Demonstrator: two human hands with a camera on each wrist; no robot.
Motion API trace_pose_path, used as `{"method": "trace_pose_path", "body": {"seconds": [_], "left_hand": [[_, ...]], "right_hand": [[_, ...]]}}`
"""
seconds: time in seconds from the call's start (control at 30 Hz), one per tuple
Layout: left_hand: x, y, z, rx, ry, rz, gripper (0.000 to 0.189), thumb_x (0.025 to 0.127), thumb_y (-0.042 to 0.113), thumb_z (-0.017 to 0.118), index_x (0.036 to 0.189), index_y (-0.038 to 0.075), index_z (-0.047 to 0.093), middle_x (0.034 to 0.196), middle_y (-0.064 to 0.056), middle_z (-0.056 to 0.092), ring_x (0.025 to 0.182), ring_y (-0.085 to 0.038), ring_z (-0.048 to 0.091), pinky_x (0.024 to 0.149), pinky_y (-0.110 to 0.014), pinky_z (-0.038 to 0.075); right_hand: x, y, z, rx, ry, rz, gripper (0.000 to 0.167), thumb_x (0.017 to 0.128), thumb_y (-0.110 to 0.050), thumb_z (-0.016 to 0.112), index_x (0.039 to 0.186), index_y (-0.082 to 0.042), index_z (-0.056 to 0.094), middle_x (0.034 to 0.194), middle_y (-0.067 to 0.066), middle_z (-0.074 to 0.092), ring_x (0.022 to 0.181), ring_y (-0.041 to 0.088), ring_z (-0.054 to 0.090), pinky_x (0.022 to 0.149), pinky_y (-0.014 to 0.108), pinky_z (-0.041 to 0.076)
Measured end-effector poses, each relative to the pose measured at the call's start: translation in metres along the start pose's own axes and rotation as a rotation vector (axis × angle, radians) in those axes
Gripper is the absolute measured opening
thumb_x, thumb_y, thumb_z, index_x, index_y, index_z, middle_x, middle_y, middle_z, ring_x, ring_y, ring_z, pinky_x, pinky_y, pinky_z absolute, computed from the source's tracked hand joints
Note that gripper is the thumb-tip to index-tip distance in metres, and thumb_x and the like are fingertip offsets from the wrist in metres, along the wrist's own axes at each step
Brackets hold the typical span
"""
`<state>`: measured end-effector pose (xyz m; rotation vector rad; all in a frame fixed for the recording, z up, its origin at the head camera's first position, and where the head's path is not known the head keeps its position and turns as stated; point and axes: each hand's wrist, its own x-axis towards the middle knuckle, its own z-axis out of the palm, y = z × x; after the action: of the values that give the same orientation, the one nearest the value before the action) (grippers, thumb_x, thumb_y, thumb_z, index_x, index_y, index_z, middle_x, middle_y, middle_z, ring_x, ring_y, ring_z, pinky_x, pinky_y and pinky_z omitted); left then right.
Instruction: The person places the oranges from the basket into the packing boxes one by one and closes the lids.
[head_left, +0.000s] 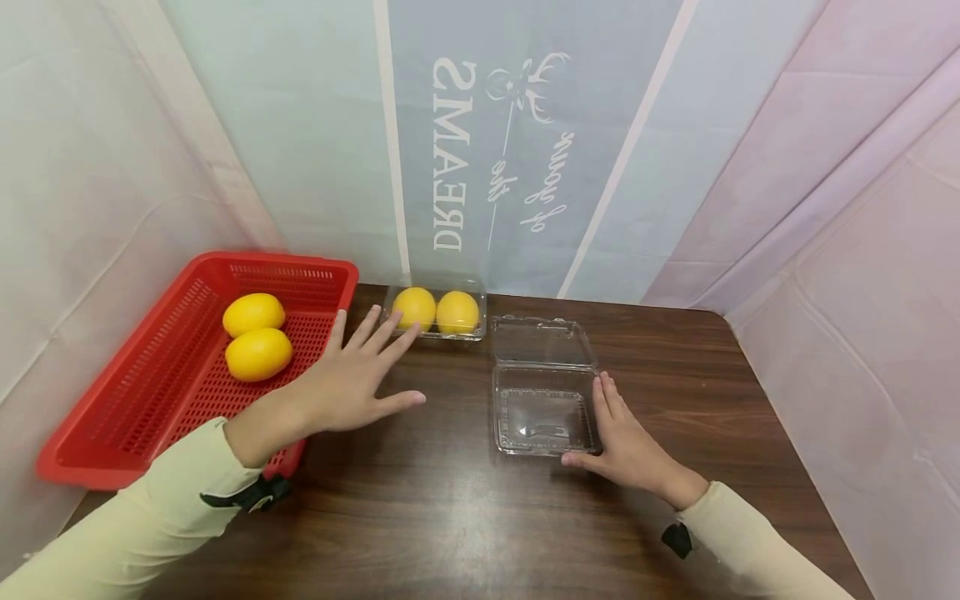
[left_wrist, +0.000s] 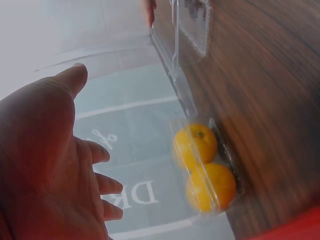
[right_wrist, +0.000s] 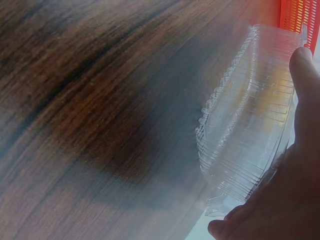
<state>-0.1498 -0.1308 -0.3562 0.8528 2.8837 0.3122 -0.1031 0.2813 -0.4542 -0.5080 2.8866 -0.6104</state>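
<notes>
We see the left hand (head_left: 356, 387) near the R side of a red plastic basket (head_left: 202, 408), its fingers straight and spread apart, w/ nothing in them; two oval yellow fruits (head_left: 258, 354) lie side by side in the basket, toward its far part; just beyond the left fingertips, at the back of the worktop (head_left: 450, 517), we have a clear plastic box (head_left: 450, 337) w/ two yellow-orange citrus fruits (head_left: 457, 312) in it, next to each other; we can't tell if its lid is fastened; to its R, nearer us, a clear plastic clamshell (head_left: 546, 452) stands w/ its lid (head_left: 543, 342) folded back, away from us; our right hand (head_left: 633, 450) touches the clamshell's R side, fingers straight and close together along the wall, thumb apart at the near R corner; behind everything hangs a printed cloth (head_left: 465, 125) w/ mirrored lettering, incl. "DREAMS"; both sleeves (head_left: 157, 500) are pale yellow.
</notes>
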Motion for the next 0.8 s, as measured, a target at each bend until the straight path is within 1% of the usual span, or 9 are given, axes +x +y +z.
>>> {"method": "trace_pose_path", "body": {"seconds": [0.3, 0.47, 0.57, 0.8], "left_hand": [[-0.005, -0.011, -0.003, 0.008, 0.008, -0.021, 0.097, 0.092, 0.072, 0.052, 0.163, 0.014, 0.021, 0.168, -0.017, 0.013, 0.154, -0.044, 0.000, 0.115, -0.067, -0.016], [-0.007, -0.017, -0.008, 0.009, -0.002, -0.030, 0.098, 0.093, 0.073, 0.050, 0.163, 0.013, 0.020, 0.168, -0.019, 0.014, 0.154, -0.045, 0.001, 0.114, -0.068, -0.015], [-0.009, -0.022, -0.011, 0.005, -0.009, -0.046, 0.097, 0.094, 0.074, 0.048, 0.164, 0.013, 0.019, 0.168, -0.020, 0.013, 0.153, -0.046, 0.000, 0.114, -0.069, -0.015], [-0.011, -0.040, -0.017, -0.013, -0.018, -0.088, 0.096, 0.095, 0.071, 0.050, 0.164, 0.013, 0.018, 0.168, -0.021, 0.011, 0.153, -0.048, 0.000, 0.113, -0.072, -0.011]], "right_hand": [[-0.001, -0.001, 0.003, -0.002, 0.010, -0.003, 0.127, 0.082, -0.054, 0.080, 0.156, 0.014, 0.001, 0.163, 0.035, -0.005, 0.150, 0.053, 0.005, 0.114, 0.069, 0.021], [-0.001, 0.000, 0.003, -0.012, 0.009, 0.003, 0.128, 0.082, -0.056, 0.079, 0.156, 0.014, 0.001, 0.163, 0.035, -0.004, 0.149, 0.054, 0.006, 0.114, 0.069, 0.022], [-0.001, 0.000, 0.003, -0.013, 0.007, 0.005, 0.128, 0.082, -0.057, 0.079, 0.156, 0.013, 0.001, 0.163, 0.035, -0.004, 0.149, 0.053, 0.006, 0.114, 0.069, 0.022], [0.000, 0.000, 0.003, -0.016, 0.006, 0.002, 0.129, 0.082, -0.057, 0.079, 0.156, 0.014, 0.001, 0.163, 0.036, -0.004, 0.150, 0.052, 0.004, 0.114, 0.069, 0.021]]}}
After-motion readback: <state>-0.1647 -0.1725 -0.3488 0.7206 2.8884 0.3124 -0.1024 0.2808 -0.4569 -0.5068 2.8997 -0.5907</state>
